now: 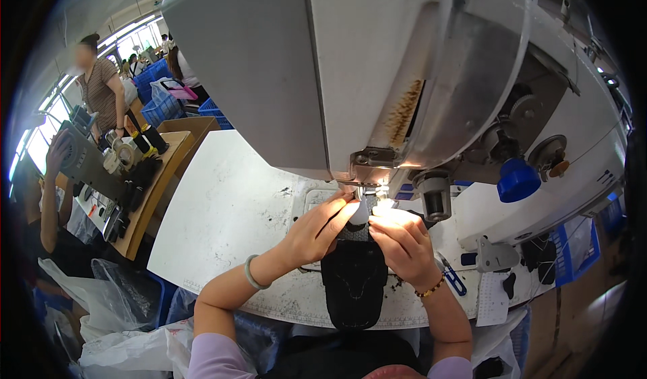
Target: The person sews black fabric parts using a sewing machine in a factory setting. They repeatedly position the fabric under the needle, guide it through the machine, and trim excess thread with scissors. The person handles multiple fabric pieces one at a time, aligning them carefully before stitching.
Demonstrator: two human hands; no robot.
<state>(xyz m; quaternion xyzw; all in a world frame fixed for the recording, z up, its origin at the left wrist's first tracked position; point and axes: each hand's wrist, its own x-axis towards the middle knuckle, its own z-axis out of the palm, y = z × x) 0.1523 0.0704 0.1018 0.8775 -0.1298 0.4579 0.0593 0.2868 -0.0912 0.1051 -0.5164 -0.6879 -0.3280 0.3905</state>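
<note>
Black fabric piece [354,285]: lies lengthwise below the lit sewing machine [256,62], probably to stay straight. Small white piece [361,213]: pinched by left hand [315,229], apparently for steadying. Right hand [404,241]: fingertips beside it, impossible to tell whether gripping. White tabletop [209,197]: flecked with dark specks [286,192]. Beyond: blue crates [160,113], standing co-worker [104,88].

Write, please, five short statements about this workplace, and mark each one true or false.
1. The left hand and right hand are at the lit area under the head of the sewing machine. True.
2. The beaded bracelet is on the left wrist. False: the beaded bracelet is on the right; the left has a pale green bangle.
3. The black piece extends from the hands toward the person. True.
4. The blue-handled tool lies left of the black piece. False: the blue-handled tool lies to its right.
5. The machine has a blue knob. True.
</note>
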